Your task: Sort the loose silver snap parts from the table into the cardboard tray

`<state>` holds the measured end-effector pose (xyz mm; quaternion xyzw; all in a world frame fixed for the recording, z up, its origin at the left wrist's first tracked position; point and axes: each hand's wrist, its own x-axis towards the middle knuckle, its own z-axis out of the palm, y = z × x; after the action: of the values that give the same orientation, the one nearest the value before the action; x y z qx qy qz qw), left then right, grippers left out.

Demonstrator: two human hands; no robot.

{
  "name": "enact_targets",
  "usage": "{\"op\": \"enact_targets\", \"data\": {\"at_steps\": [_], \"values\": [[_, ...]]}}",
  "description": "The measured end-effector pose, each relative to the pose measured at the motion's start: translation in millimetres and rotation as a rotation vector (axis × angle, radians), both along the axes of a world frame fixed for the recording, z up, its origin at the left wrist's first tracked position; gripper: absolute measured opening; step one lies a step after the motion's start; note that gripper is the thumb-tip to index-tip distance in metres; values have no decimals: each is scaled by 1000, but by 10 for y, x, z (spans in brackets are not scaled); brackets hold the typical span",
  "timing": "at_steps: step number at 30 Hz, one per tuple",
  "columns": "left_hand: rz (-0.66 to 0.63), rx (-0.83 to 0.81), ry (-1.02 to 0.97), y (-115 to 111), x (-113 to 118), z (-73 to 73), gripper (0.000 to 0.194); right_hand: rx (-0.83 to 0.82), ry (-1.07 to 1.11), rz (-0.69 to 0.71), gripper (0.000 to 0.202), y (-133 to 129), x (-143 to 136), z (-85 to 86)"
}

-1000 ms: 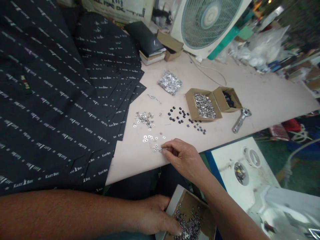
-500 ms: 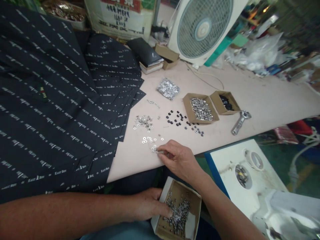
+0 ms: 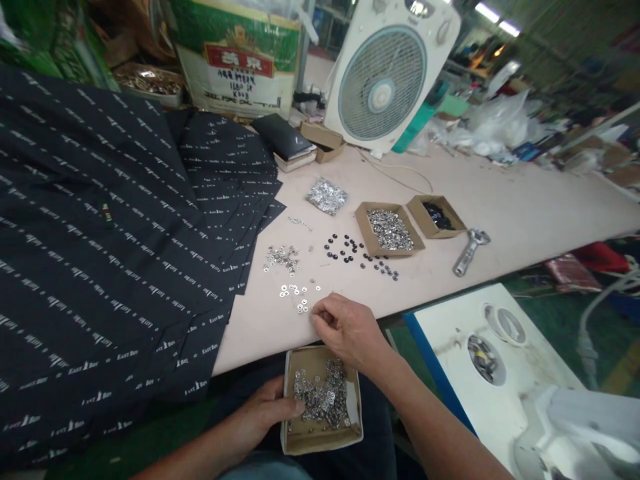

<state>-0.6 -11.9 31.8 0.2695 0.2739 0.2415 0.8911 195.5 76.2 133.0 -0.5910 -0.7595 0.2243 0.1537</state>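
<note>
At bottom center, the left hand [image 3: 273, 408] is gripping the box of fasteners [image 3: 323, 437], its underside fingers hidden. Above, the right hand's [image 3: 347, 328] thumb and forefinger are nearly closing; whether they are pinching anything is unclear.

The dark cloth printed with white lettering [image 3: 150, 220] looked matt and smooth. I saw shiny silver metal rings [image 3: 284, 293] on a pale, matt tabletop [image 3: 265, 333]. The open brown cardboard box of silver pieces [image 3: 367, 230] had dull walls, its contents glinting. The silver metal wrench-like tool [image 3: 467, 257] shone, the small round black discs [image 3: 335, 255] looked glossy, and the white fan housing [image 3: 435, 40] resembled smooth plastic.
</note>
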Motion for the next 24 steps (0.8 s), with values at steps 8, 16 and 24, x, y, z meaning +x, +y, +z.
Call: {"op": "enact_targets", "data": {"at_steps": [8, 16, 24], "values": [[18, -39, 12, -3, -123, -94, 55, 73, 151, -149, 12, 165, 133, -27], [1, -41, -24, 49, -120, -61, 56, 54, 72, -166, 11, 371, 93, -115], [13, -42, -46, 64, -135, -49, 54, 27, 24, -165, 12, 398, 102, -85]]}}
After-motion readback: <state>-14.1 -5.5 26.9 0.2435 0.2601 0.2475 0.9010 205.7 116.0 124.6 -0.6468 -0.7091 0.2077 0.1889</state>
